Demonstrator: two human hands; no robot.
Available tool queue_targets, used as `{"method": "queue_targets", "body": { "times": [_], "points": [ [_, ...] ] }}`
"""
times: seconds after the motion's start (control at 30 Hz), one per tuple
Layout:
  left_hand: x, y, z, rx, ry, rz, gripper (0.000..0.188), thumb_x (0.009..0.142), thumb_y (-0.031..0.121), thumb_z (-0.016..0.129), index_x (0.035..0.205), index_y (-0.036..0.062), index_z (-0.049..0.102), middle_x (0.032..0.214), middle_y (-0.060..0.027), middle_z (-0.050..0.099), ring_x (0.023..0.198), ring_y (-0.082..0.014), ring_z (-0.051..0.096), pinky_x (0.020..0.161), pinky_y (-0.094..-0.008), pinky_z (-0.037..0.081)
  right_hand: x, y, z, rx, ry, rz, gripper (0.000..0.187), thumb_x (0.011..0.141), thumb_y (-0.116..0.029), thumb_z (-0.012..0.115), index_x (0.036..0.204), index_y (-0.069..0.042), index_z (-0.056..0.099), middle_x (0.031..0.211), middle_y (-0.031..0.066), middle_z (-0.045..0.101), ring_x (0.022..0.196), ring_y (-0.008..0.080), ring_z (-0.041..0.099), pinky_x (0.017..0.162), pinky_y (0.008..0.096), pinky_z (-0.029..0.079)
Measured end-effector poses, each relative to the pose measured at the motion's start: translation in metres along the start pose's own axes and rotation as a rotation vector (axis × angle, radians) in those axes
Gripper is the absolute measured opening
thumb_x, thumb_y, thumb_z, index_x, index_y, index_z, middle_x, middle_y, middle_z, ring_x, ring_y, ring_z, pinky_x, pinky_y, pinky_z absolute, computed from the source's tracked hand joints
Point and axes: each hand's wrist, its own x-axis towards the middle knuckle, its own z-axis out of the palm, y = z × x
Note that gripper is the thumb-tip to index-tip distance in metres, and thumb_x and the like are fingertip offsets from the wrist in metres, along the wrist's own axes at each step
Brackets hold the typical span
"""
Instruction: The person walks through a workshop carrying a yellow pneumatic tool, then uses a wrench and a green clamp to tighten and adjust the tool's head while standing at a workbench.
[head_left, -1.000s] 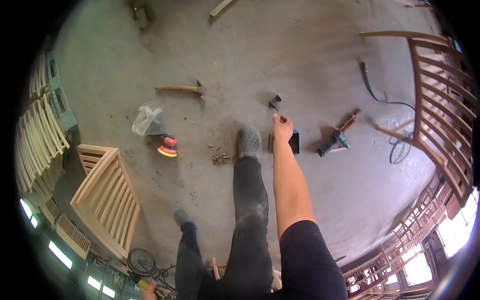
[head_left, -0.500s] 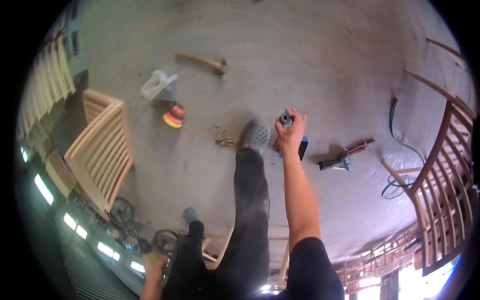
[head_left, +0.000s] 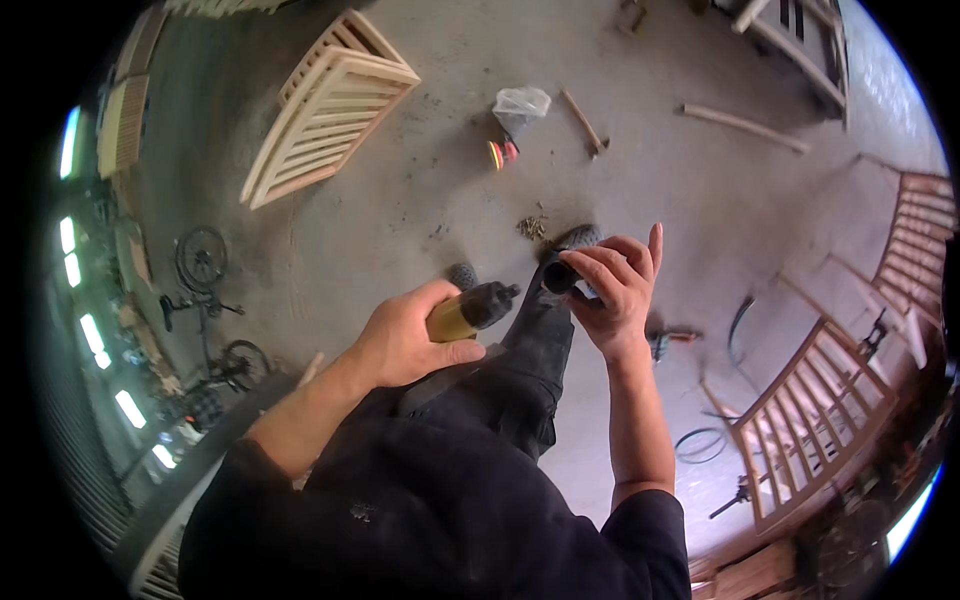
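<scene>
Above the legs, L hand is clamped round a yellow-and-black handheld tool, R hand pinches a black hollow cylinder, apart from it. Prob. a pairing-up step; next move likely needs ends aligned.

- Hammer, lying on the grey floor.
- Sander, red and yellow, beside a clear bag.
- Heap of small brass-coloured pieces.
- Bike, far left.
- Crib-like frame, pale slats, upper left.
- Strip of wood, upper right.
- Hose, partly coiled, near a slatted panel, lower right.
</scene>
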Motion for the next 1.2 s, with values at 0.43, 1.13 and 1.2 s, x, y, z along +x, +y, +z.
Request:
{"method": "queue_targets", "body": {
  "times": [0.43, 1.13, 1.2],
  "points": [
    [-0.240, -0.192, -0.147, -0.096, 0.243, 0.192, 0.050, 0.092, 0.050, 0.077, 0.121, 0.0114, 0.062, 0.092, -0.0168, 0.070, 0.089, -0.0423, 0.068, 0.077, -0.0483, 0.052, 0.076, -0.381, 0.087, -0.330, -0.299, -0.775, 0.032, 0.068, -0.017, 0.083, 0.100, -0.019, 0.076, 0.094, -0.0086, 0.069, 0.103, 0.0166, 0.064, 0.127, 0.0542, 0.030],
    [-0.360, -0.480, -0.353, -1.487, 0.185, 0.410, 0.083, 0.105, 0.033, 0.068, 0.167, 0.0116, 0.017, 0.109, -0.0131, 0.065, 0.075, -0.0145, 0.063, 0.064, -0.0310, 0.055, 0.266, -0.763, 0.452, -0.195, -1.086, -1.694, 0.023, 0.065, -0.014, 0.085, 0.085, -0.015, 0.074, 0.081, -0.0024, 0.064, 0.102, 0.0178, 0.064, 0.130, 0.0511, 0.030],
    [-0.368, -0.501, -0.378, -1.566, 0.261, 0.481, 0.081, 0.104, 0.029, 0.067, 0.167, 0.0120, 0.018, 0.112, -0.0149, 0.064, 0.076, -0.0147, 0.063, 0.065, -0.0311, 0.054, 0.282, -0.804, 0.482, -0.216, -1.118, -1.726, 0.020, 0.069, -0.012, 0.082, 0.087, -0.014, 0.074, 0.087, -0.0006, 0.067, 0.110, 0.0175, 0.064, 0.130, 0.0509, 0.030]
  ]
}}
